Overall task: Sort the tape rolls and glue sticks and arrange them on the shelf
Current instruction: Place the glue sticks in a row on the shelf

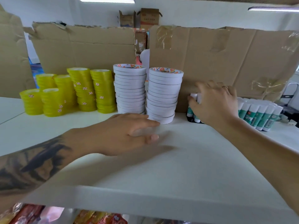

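White shelf (178, 159) under flat left hand (123, 133), right hand (213, 102) around glue sticks (193, 107).

Torn brown cardboard sheets (226, 62) upright behind; open cardboard boxes (140, 17) beyond; red packaged goods (100, 218) below.

White shelf (186, 167) across the frame, cardboard sheets (226, 62) standing behind. Yellow tape rolls (72, 92) stacked at centre left; two white tape stacks (163, 94) at centre. Left hand (126, 133), fingers straight, at the base of these stacks. Right hand (213, 104) gripping upright glue sticks (258, 113) at centre right.
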`<move>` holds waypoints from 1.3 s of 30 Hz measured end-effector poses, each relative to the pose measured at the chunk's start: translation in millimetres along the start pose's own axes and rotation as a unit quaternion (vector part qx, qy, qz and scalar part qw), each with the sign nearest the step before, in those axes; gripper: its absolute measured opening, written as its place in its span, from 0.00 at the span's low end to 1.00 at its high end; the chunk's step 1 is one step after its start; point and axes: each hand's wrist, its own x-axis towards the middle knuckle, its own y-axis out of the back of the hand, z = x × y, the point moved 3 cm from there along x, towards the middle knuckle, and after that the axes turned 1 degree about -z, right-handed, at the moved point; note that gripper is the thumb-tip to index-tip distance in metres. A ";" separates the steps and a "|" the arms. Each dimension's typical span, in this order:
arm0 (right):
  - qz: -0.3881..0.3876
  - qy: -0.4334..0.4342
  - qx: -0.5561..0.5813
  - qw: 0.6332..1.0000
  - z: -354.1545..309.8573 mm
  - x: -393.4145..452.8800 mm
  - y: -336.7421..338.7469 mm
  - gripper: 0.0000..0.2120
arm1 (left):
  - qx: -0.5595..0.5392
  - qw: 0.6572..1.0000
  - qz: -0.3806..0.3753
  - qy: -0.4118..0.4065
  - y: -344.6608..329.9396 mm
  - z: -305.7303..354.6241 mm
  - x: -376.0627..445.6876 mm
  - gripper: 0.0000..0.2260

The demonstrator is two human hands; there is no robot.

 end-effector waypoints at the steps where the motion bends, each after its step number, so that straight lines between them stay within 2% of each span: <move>1: 0.002 0.010 -0.006 1.000 -2.6 -1.8 6.3 0.16 | 0.007 1.000 0.011 0.006 3.3 -3.4 -2.9 0.35; 5: -0.049 0.031 -0.051 0.997 -21.8 -23.9 37.9 0.16 | 0.040 0.997 0.016 0.056 14.6 -20.4 -20.4 0.35; 10: -0.143 0.002 -0.093 0.985 -62.6 -78.3 66.5 0.19 | 0.040 0.996 0.027 0.076 23.6 -64.0 -64.0 0.36; 12: -0.180 -0.016 -0.075 0.981 -78.4 -96.3 69.6 0.22 | 0.042 0.994 0.032 0.091 26.2 -77.9 -75.3 0.38; 16: -0.212 0.006 -0.019 0.977 -171.5 -125.3 70.2 0.30 | 0.053 0.991 0.057 0.107 38.4 -136.7 -152.5 0.43; 19: -0.230 0.037 0.027 0.972 -242.4 -128.5 65.0 0.33 | 0.072 0.986 0.054 0.144 50.2 -174.9 -207.3 0.38; 26: -0.233 0.127 0.111 0.958 -408.5 -118.5 49.0 0.34 | 0.084 0.969 0.065 0.223 83.0 -272.7 -335.6 0.31; 33: -0.232 0.264 0.142 0.925 -581.5 -107.9 35.3 0.36 | 0.065 0.940 0.084 0.325 108.4 -358.8 -448.7 0.29; 36: -0.243 0.320 0.144 0.904 -649.5 -103.7 34.0 0.35 | 0.055 0.927 0.102 0.356 112.4 -395.1 -492.1 0.31; 39: -0.245 0.356 0.157 0.888 -711.4 -95.4 28.0 0.36 | 0.049 0.916 0.124 0.379 118.0 -433.8 -530.2 0.37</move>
